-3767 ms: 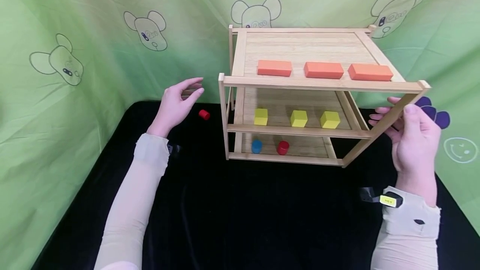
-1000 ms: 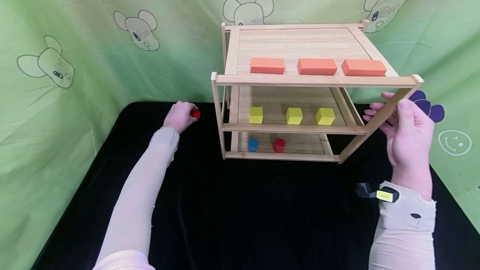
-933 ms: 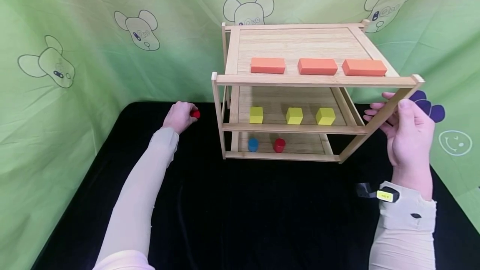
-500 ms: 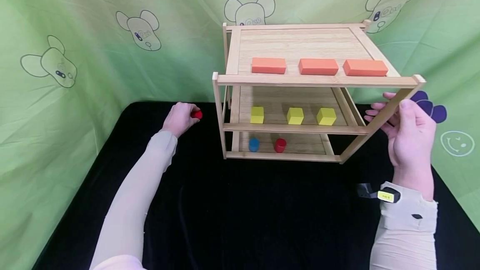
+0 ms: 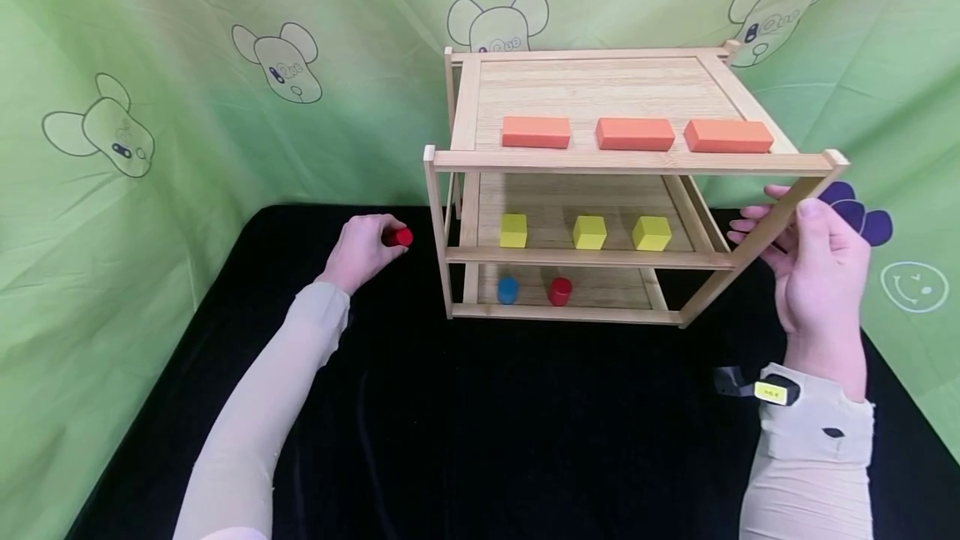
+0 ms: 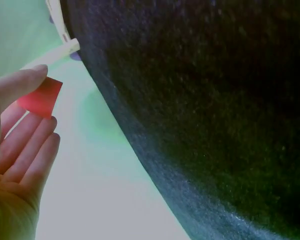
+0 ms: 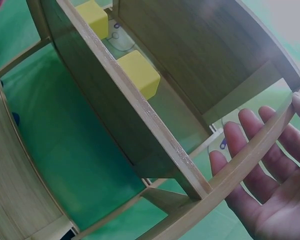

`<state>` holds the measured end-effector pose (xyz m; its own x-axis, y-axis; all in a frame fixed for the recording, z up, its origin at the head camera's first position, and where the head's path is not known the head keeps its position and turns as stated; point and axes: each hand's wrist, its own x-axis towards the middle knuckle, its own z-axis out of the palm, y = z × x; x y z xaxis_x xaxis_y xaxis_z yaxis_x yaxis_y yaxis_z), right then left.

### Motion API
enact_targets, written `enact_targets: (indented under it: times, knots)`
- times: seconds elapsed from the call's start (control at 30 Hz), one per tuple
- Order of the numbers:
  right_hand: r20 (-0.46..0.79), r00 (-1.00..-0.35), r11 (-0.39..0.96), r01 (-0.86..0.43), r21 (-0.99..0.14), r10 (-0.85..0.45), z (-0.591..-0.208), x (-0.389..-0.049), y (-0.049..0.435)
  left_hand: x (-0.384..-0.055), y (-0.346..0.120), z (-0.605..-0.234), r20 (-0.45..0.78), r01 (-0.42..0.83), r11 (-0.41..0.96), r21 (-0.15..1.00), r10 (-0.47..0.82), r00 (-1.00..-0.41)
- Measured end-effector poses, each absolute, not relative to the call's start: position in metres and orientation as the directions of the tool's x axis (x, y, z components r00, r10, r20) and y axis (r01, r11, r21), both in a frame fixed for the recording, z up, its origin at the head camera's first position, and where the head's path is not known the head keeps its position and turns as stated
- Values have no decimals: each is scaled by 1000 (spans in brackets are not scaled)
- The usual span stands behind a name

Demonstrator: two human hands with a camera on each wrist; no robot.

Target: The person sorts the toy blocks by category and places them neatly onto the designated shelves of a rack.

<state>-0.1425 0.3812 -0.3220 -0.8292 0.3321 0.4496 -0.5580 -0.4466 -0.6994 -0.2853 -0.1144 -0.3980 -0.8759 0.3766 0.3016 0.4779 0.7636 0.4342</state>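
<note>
My left hand [image 5: 358, 252] pinches a red cylinder block [image 5: 403, 237] between thumb and fingers, left of the wooden shelf rack [image 5: 600, 88]. In the left wrist view the red cylinder [image 6: 44, 98] sits between thumb and fingertips. At the rack's slanted right front post, my right hand [image 5: 825, 282] holds on, thumb in front and fingers behind. The right wrist view shows those loosely bent fingers [image 7: 247, 142] behind the post. On the bottom shelf stand a blue cylinder [image 5: 507, 290] and another red cylinder [image 5: 560, 292], left of the right hand.
Three yellow cubes, one a middle cube [image 5: 589, 232], line the middle shelf. Along the top shelf's front lie three orange blocks, among them a central block [image 5: 635, 134]. Black cloth [image 5: 525, 423] covers the table. A green printed curtain [image 5: 360, 107] hangs behind and at the sides.
My left hand reached the red cylinder on the black cloth and took hold of it. In the last half second both shifted slightly toward me. The right hand stays at the post.
</note>
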Motion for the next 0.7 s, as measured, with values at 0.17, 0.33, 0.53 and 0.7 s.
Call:
enact_targets:
  times: [0.17,0.33,0.53,0.7]
  knots:
    - [451,-829,-443,-559,-701,332,-322,-143,381,-278,-114,-397,310,474,747,466,364,-878]
    - [448,-828,-425,-559,-712,338,-322,-142,382,-270,-114,-395,355,491,720,491,349,-867]
    - [445,-830,-434,-556,-709,336,-322,-141,381,-261,-117,-392,422,507,664,549,303,-854]
    - [453,-828,-429,-560,-709,332,-322,-141,380,-256,-123,-388,474,517,626,584,254,-843]
